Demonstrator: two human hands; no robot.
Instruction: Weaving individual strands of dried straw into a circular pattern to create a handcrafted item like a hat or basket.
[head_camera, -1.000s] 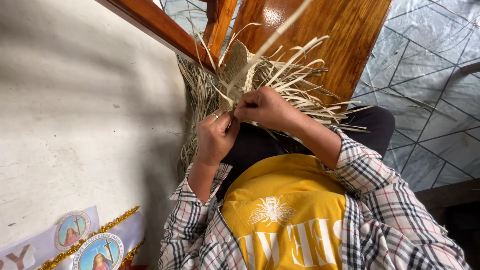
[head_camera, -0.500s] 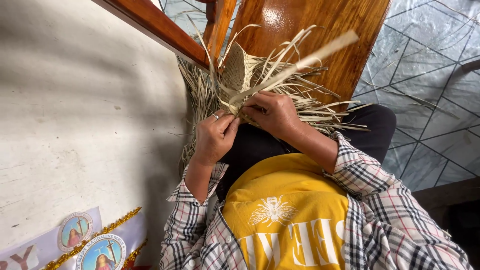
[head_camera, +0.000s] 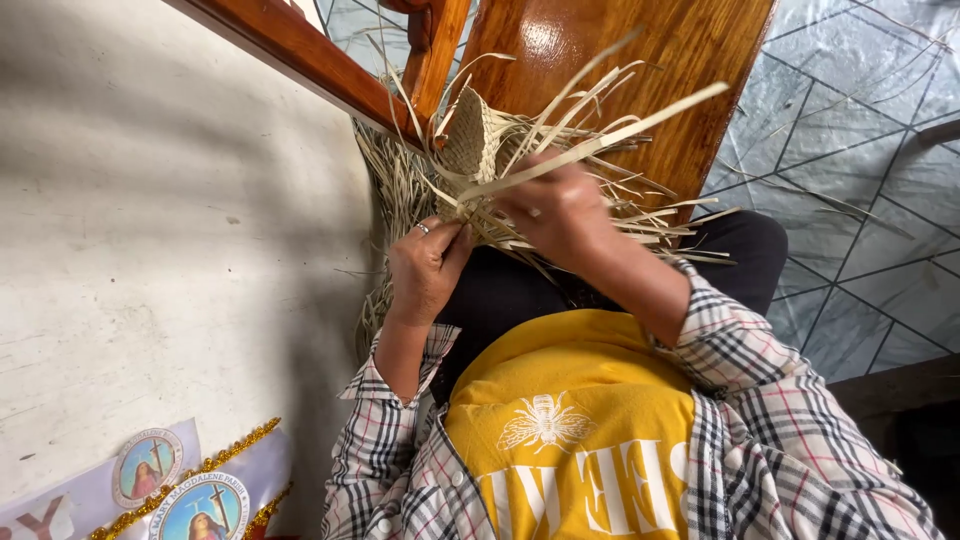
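A small half-woven piece of pale dried palm leaf (head_camera: 470, 140) sits over my lap, with many loose strips fanning out to the right. My left hand (head_camera: 425, 265), a ring on one finger, pinches the weave at its lower edge. My right hand (head_camera: 555, 210) grips a long flat leaf strip (head_camera: 620, 135) that runs up and to the right from the weave. Both arms wear plaid sleeves over a yellow shirt.
A varnished wooden bench (head_camera: 640, 70) with a slanted rail (head_camera: 300, 50) stands just beyond the weave. A pale wall (head_camera: 150, 230) fills the left, with a printed banner (head_camera: 170, 485) low down. Grey tiled floor (head_camera: 860, 130) lies at right. More loose leaf strips (head_camera: 395, 190) hang under the rail.
My right hand has drawn the long strip out of the bundle and swung it up to the right. The left hand stays pinched on the weave.
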